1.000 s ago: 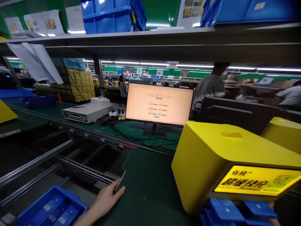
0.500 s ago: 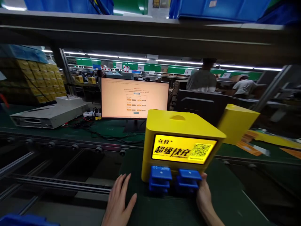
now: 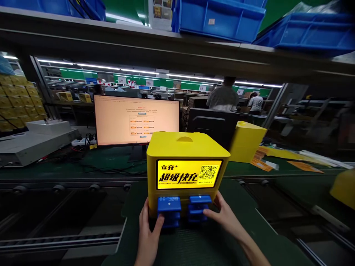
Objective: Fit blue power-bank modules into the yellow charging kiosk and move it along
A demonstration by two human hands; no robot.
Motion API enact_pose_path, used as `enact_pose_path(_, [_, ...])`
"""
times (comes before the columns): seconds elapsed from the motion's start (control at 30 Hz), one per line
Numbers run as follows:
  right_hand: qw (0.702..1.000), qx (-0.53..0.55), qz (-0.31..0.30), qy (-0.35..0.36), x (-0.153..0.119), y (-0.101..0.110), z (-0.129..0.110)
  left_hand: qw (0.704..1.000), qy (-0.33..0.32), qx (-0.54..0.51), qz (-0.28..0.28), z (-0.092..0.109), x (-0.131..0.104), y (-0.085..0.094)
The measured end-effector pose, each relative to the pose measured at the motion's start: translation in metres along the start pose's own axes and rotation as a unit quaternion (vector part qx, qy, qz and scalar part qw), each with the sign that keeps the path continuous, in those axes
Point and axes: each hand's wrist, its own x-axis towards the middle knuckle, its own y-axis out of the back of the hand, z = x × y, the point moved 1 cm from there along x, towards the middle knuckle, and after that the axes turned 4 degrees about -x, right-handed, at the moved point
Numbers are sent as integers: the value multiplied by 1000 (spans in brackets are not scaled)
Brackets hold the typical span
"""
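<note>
While fingers [image 3: 158, 224] clasp yellow box [image 3: 188, 173], board margins [image 3: 132, 208] either side

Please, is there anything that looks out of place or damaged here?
Orange pieces lie scattered on the bench at the right, looking untidy, and cables lie tangled beside the monitor. The held box shows no visible damage.

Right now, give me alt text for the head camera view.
A person's left hand and right hand hold a yellow box with a bright sign and blue units jutting from its front, on a green board. Behind it stands a lit monitor.
</note>
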Motion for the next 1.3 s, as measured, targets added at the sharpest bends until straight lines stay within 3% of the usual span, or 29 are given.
enact_pose_path(0.07, [999, -52, 7, 12, -1, 1, 2, 1000, 2, 5, 2, 1, 0, 0])
enact_pose_path(0.17, [993, -113, -42, 16, -1, 1, 8, 1000, 4, 16, -3, 2, 0, 1])
enact_pose_path(0.3, [983, -183, 6, 7, 0, 2, 20, 996, -21, 75, -47, 0, 8, 9])
enact_pose_path(0.43, [985, -171, -2, 20, 1, 0, 24, 984, -48, 144, -91, -3, 20, 17])
enact_pose_path(0.6, [988, -152, -14, 26, 1, -1, 21, 990, -69, 112, -52, 2, 21, 14])
enact_pose_path(0.8, [991, -129, -5, 42, -1, -1, 22, 998, -43, 38, -21, 24, 17, 1])
enact_pose_path(0.93, [999, -28, 35, 15, 3, 5, 30, 1000, 22, -3, -19, 22, 24, 2])
enact_pose_path(1.03, [996, 23, 82, 1, 18, 15, 42, 997, -25, 56, -47, 6, 28, 10])
enact_pose_path(1.17, [983, 0, 184, -10, 49, 33, 59, 985, -43, 140, -90, -19, 25, 18])
enact_pose_path(1.3, [966, -66, 250, -21, 83, 40, 67, 988, -42, 134, -71, -28, 20, 18])
